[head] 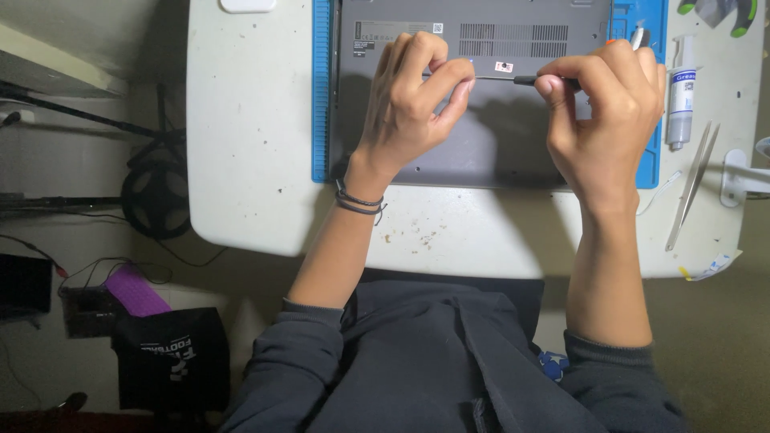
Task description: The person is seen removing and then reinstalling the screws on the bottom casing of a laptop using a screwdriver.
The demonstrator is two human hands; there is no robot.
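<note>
The slim precision screwdriver with the thin steel shaft and black-and-orange handle is lying crosswise between your two hands, its long axis running left to right above the grey laptop underside, which is resting on the blue work mat on the white bench. Your right hand is closing its grip around the handle, while your left hand is pinching narrowly at the shaft's tip. The tip is pointing towards your left, so the left hand is the nearer to the working end
</note>
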